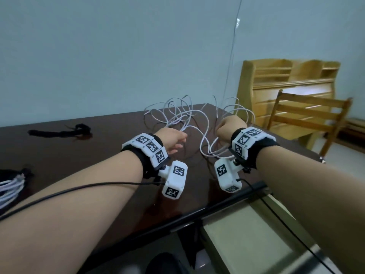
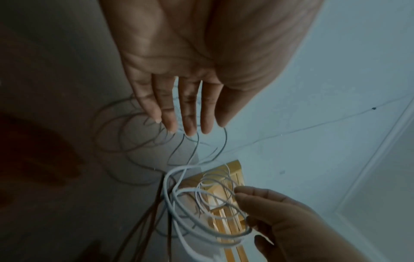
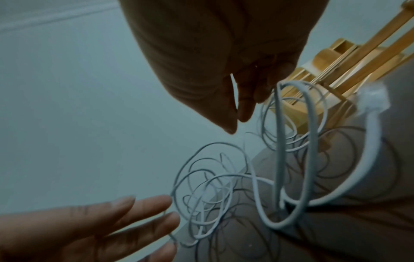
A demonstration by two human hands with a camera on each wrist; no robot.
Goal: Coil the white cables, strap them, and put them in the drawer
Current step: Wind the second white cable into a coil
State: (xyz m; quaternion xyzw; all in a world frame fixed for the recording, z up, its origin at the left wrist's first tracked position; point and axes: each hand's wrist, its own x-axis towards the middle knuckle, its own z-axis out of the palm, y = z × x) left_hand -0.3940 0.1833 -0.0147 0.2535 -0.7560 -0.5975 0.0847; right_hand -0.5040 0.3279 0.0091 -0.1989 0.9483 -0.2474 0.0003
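Observation:
A long white cable (image 1: 174,121) lies in loose tangled loops on the dark table (image 1: 79,151). My right hand (image 1: 230,127) is raised over the table's right side, its curled fingers holding several gathered loops of that cable (image 3: 280,150). My left hand (image 1: 175,142) reaches toward the tangle with straight, spread fingers (image 2: 188,115), the tips right at thin strands but gripping nothing. In the left wrist view the right hand (image 2: 280,221) holds the hanging loops (image 2: 167,186). A black strap (image 1: 59,133) lies at the table's far left. The open drawer (image 1: 237,230) is below the table's front edge.
A coiled, strapped white cable bundle (image 1: 9,189) sits at the table's left edge. A wooden chair (image 1: 308,113) and a wooden shelf unit (image 1: 286,76) stand beyond the table's right end. A thin wire hangs down the wall behind.

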